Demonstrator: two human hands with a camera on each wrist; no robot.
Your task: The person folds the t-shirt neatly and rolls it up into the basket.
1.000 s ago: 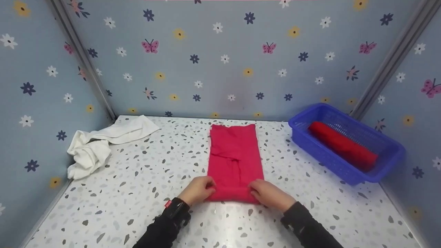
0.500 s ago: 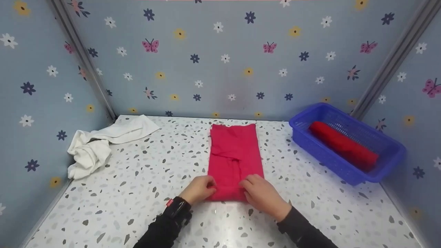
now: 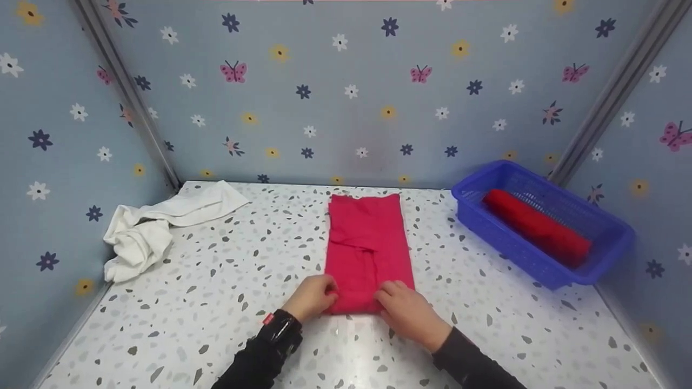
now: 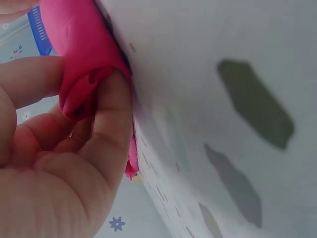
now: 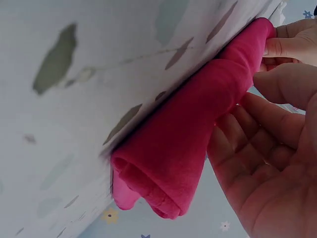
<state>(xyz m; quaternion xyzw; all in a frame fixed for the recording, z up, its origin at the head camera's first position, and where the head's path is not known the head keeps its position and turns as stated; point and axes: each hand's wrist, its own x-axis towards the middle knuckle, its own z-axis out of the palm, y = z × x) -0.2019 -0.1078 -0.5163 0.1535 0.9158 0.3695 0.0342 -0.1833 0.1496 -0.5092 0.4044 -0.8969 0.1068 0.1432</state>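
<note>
A pink-red cloth (image 3: 367, 232) lies folded into a long strip on the speckled table, its near edge turned up into a thick roll (image 5: 168, 134). At the roll's left end my left hand (image 3: 311, 298) pinches it; in the left wrist view, the thumb (image 4: 113, 106) sits in the open end and a finger presses from the other side. My right hand (image 3: 412, 313) holds the roll right of its middle with bent fingers (image 5: 225, 141) and the thumb near it. The roll's right end sticks out free, its layers showing in the right wrist view.
A blue plastic basket (image 3: 519, 254) at the right holds a rolled red cloth (image 3: 535, 227). A crumpled white cloth (image 3: 140, 237) lies at the left by the wall. Flower-patterned walls (image 3: 346, 108) close off the back and both sides of the table (image 3: 243, 259).
My right hand has slid left along the roll, from its right end toward the middle. My left hand has stayed at the left end, and the cloth lies nearly the same.
</note>
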